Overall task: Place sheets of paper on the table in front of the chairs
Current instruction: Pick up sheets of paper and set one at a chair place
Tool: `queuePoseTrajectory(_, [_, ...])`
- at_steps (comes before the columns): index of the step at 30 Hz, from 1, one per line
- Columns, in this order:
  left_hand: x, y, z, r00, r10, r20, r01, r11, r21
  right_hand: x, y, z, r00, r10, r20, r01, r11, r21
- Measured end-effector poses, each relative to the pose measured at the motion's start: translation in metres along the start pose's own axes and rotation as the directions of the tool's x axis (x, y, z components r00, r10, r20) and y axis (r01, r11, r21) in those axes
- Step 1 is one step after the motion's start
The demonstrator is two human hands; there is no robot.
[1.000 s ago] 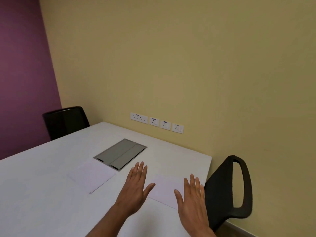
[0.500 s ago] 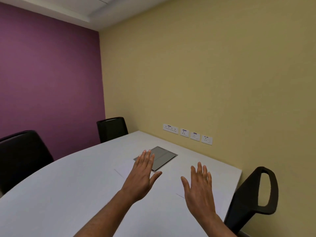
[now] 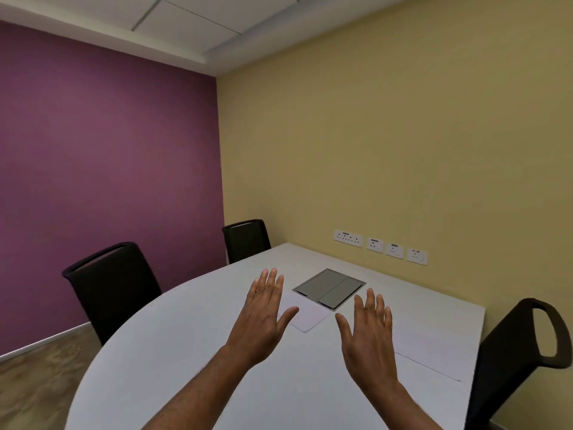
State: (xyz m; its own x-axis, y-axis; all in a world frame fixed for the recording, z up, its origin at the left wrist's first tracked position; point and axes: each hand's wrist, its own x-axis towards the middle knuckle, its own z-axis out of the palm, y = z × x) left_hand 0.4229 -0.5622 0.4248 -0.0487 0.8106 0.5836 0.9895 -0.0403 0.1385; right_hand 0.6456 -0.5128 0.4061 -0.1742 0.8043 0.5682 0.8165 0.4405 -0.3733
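Note:
Two white sheets of paper lie flat on the white table. One sheet is near the table's middle, just beside the grey hatch, partly behind my left hand. The other sheet lies at the right edge, in front of the black chair on the right. My left hand and my right hand hover above the table, palms down, fingers spread, holding nothing. Two more black chairs stand on the far side: one at the left, one in the corner.
A grey cable hatch is set flush in the tabletop. A row of wall sockets sits on the yellow wall just above the table. The purple wall closes off the left side, with wood floor below it.
My view has swung left and upward, bringing the purple wall, ceiling and two far chairs into sight. Both hands stay open above the table, holding nothing.

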Motion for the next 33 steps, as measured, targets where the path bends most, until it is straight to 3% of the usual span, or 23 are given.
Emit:
queuePoseTrajectory(8, [-0.028,-0.071,-0.071,0.996,-0.024,-0.091,0.028,0.999,0.044,-0.001,-0.098,-0.001,0.992,-0.104,-0.068,0.104,0.995,-0.006])
queuePoseTrajectory(16, [-0.059,-0.142,-0.116,0.986,-0.104,-0.128,0.123,0.981,0.149,0.008,-0.174,0.024,0.976,-0.214,-0.037,0.214,0.977,0.001])
queuePoseTrajectory(21, [-0.082,-0.194,-0.13,0.986,-0.127,-0.111,0.142,0.979,0.144,-0.003,-0.23,0.05,0.975,-0.22,-0.024,0.22,0.975,0.007])
queuePoseTrajectory(33, [-0.107,-0.375,-0.171,0.997,-0.034,-0.067,0.039,0.996,0.079,-0.026,-0.384,0.133,0.993,-0.117,-0.014,0.116,0.992,-0.04])
